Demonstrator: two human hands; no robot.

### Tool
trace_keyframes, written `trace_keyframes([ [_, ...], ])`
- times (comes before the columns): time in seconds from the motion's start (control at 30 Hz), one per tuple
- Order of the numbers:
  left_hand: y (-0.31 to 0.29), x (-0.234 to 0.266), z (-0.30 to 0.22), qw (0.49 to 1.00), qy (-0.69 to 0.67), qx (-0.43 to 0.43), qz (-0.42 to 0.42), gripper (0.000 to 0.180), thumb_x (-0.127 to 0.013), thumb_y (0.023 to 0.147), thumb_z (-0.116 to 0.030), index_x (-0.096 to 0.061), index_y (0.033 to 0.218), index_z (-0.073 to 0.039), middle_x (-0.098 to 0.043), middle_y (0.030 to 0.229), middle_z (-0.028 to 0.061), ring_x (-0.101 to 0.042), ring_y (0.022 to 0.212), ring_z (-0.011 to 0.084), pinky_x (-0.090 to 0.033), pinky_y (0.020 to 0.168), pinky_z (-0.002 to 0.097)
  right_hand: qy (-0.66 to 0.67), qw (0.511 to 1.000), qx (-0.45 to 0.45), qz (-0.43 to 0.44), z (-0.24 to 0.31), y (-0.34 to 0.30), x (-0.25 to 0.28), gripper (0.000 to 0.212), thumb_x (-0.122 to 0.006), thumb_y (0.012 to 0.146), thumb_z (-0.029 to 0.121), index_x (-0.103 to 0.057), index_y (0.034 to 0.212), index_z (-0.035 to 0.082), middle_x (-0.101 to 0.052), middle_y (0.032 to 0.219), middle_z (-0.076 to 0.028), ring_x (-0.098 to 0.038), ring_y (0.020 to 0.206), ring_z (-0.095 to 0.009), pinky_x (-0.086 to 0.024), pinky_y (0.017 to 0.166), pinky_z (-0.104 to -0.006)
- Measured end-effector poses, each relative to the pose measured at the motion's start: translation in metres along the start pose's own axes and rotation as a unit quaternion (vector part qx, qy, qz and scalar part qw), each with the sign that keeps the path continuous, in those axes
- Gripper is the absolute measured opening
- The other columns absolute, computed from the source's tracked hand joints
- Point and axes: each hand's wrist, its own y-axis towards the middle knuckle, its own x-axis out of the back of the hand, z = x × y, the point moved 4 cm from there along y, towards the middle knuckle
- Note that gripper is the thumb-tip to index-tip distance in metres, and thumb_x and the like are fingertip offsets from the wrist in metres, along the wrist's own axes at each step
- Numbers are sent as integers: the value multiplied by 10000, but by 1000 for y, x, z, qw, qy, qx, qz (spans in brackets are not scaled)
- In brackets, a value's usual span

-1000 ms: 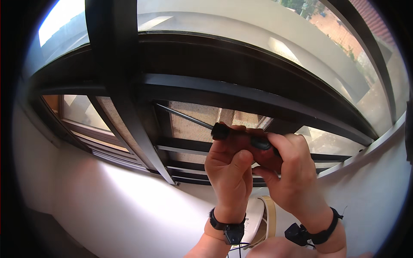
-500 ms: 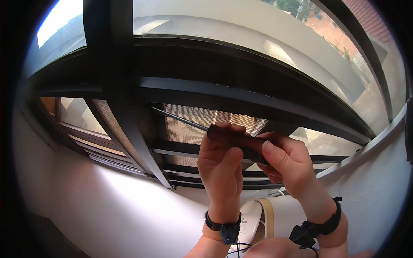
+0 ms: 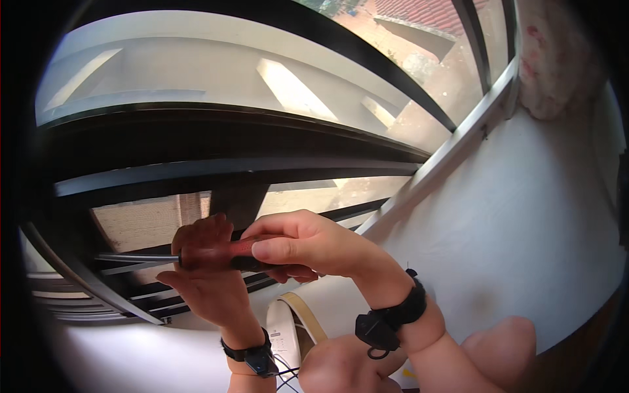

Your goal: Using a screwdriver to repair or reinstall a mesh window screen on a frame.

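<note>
The screwdriver (image 3: pixel 226 255) lies across my left hand (image 3: pixel 216 291), shaft (image 3: pixel 141 258) toward nine o'clock, my right hand (image 3: pixel 304 245) at its three-o'clock end, window frame (image 3: pixel 203 174) at twelve, wall (image 3: pixel 517 223) at three

I seem to be in someone's home: a dark-framed window (image 3: pixel 216 128) with a mesh screen (image 3: pixel 141 223), a plain white wall (image 3: pixel 485 203), apparently pink-patterned cloth (image 3: pixel 553 59) nearby, red roof tiles (image 3: pixel 429 16) outside.

The left hand (image 3: pixel 215 291) lies opened out, fingers bent upward and thumb (image 3: pixel 171 281) stretched away from the right hand (image 3: pixel 311 245), which sits just beside it with fingers curled and thumb (image 3: pixel 278 250) pointing toward the left, its forearm (image 3: pixel 452 354) slanting down and outward.
</note>
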Motion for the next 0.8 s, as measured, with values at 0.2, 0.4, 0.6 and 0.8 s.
trace_keyframes([
  [0.2, -42, -53, 137, 909, 62, 309, 273, 145, -576, 850, -139, -573, 937, -24, -605, 846, 52, -538, 789, 80, -413, 696, 200, -85, 991, 40, -96, 34, -111, 58, 360, -575, 803, 263, -545, 1008, -31, -587, 671, -95, -458, 446, -61, -323, 377, -172],
  [0.4, -73, -249, 252, 834, 211, 45, 508, 216, -556, 789, -14, -563, 1002, 19, -566, 995, 175, -587, 841, 313, -464, 752, 378, -62, 929, 307, -196, 92, -271, 98, 498, -505, 834, 402, -499, 1060, -41, -538, 643, -112, -397, 405, -130, -320, 348, -234],
  [0.6, -50, -328, 334, 830, 417, -11, 370, 199, -506, 773, 19, -529, 970, 32, -530, 971, 197, -574, 849, 360, -492, 743, 406, -35, 864, 471, -175, 133, -389, 67, 465, -384, 895, 395, -478, 1100, -11, -425, 552, -106, -287, 374, -144, -277, 339, -262],
  [0.8, -52, -337, 378, 720, 560, -173, 371, 119, -554, 719, -27, -579, 820, 32, -544, 838, 148, -610, 806, 263, -548, 640, 308, -103, 823, 505, -238, 133, -424, 49, 422, -367, 896, 359, -472, 1070, -11, -369, 490, -81, -259, 345, -136, -266, 319, -258],
])
